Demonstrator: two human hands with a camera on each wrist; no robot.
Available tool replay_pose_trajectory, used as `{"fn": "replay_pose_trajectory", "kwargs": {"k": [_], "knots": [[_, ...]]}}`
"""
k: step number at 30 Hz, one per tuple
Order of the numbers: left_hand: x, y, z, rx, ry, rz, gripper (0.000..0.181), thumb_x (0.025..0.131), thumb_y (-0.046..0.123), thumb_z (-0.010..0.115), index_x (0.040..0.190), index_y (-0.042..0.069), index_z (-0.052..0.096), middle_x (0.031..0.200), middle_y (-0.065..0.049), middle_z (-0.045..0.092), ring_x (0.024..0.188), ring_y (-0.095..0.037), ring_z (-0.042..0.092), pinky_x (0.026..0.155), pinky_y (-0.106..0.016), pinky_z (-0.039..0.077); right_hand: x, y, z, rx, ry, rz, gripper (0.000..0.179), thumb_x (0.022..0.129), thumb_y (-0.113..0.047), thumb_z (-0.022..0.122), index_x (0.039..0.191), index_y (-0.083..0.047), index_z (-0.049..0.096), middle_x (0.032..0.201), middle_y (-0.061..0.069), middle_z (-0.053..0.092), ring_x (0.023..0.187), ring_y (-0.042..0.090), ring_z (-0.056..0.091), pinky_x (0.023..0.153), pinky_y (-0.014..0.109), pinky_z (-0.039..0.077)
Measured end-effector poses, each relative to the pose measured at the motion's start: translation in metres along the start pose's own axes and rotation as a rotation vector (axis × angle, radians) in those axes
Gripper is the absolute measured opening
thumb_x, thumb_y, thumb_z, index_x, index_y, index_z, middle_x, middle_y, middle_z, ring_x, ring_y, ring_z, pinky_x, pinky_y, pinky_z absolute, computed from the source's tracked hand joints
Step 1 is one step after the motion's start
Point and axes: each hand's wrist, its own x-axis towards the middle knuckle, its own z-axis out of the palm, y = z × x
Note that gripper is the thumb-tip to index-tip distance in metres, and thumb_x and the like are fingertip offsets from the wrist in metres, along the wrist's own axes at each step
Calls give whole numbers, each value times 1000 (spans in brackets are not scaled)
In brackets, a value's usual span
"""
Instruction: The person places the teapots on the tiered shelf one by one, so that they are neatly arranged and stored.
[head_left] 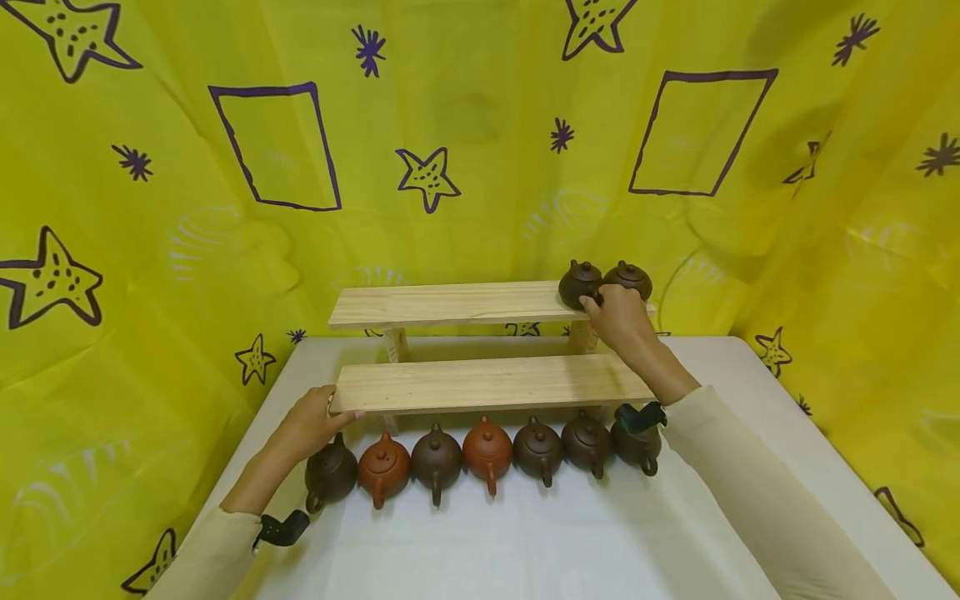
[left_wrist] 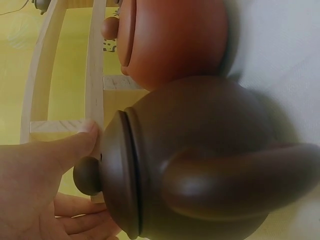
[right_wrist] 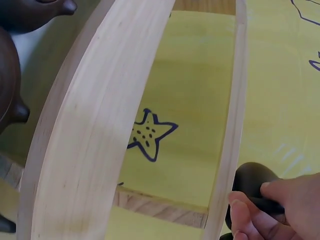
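My right hand (head_left: 622,321) is at the right end of the upper wooden shelf (head_left: 450,304), pinching the handle of a dark brown teapot (head_left: 579,282). In the right wrist view, thumb and fingers close round that handle, hiding part of the pot. Just right of it sits a second dark teapot (head_left: 628,273), partly behind the hand. My left hand (head_left: 309,421) grips the left end of the lower wooden shelf (head_left: 480,383), its thumb on the front edge. Right beside this hand stands a dark teapot (left_wrist: 200,120), with a reddish-orange teapot (left_wrist: 175,40) next to it.
Several teapots line the white table (head_left: 450,550) before the lower shelf, among them another orange one (head_left: 487,448). Their handles point toward me. The rightmost dark teapot (head_left: 633,450) is partly covered by my right wrist strap. A yellow patterned curtain (head_left: 480,100) surrounds the table.
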Motion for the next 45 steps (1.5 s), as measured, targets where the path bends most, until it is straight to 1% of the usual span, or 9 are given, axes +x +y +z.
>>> {"fn": "replay_pose_trajectory", "kwargs": {"k": [5,11,20,22,25,31,34,40,45], "knots": [[0,-1,0,-10,8,4,70,101,30,73,141,-22,47,136,-43,56,125,-55,57,103,-65,47,-4,2,-5,6,10,13,55,108,-35,61,63,-8,46,52,0,35,44,14,33,48,30,31],[1,-1,0,-11,7,13,70,101,30,73,140,-22,48,134,-43,57,122,-53,59,101,-64,48,-25,10,-18,-16,-18,-13,53,108,-38,60,65,-7,56,51,-2,36,47,15,36,49,31,33],[1,0,2,-29,3,13,68,100,30,74,137,-22,49,129,-41,60,112,-46,62,96,-62,50,-101,37,-24,-113,-64,4,45,109,-35,57,84,1,66,58,2,46,53,19,42,51,34,36],[1,1,2,-31,6,20,68,100,30,74,137,-22,49,128,-40,60,112,-45,63,95,-62,51,-117,46,-25,-129,-120,39,45,109,-37,58,91,4,68,63,4,55,55,20,49,52,35,40],[0,1,2,-31,8,27,68,101,29,73,137,-23,49,128,-40,60,112,-46,63,96,-62,51,-138,58,-25,-143,-205,88,46,107,-40,61,87,1,65,67,5,58,58,21,52,55,35,42],[-1,-3,1,-34,5,23,70,101,30,72,138,-24,47,131,-43,57,119,-51,60,99,-64,49,-170,80,-5,-150,-365,151,52,101,-54,66,81,-6,58,70,4,56,63,20,51,59,35,42],[0,-3,1,-32,9,25,70,102,30,72,139,-24,46,133,-43,56,121,-53,59,101,-65,48,-180,86,9,-125,-404,170,52,100,-55,67,82,-7,59,71,4,57,64,20,52,59,36,43],[-1,-4,3,-33,12,27,69,103,28,70,141,-24,45,135,-44,55,127,-57,55,104,-66,46,-188,95,35,-89,-370,155,43,106,-41,62,79,-9,57,71,4,59,68,22,57,62,40,47],[-3,-3,4,-37,20,45,67,103,26,71,140,-24,46,134,-43,57,126,-56,57,103,-66,47,-192,96,44,-99,-311,163,42,109,-37,57,80,-7,53,70,7,54,70,25,56,63,42,46]]}}
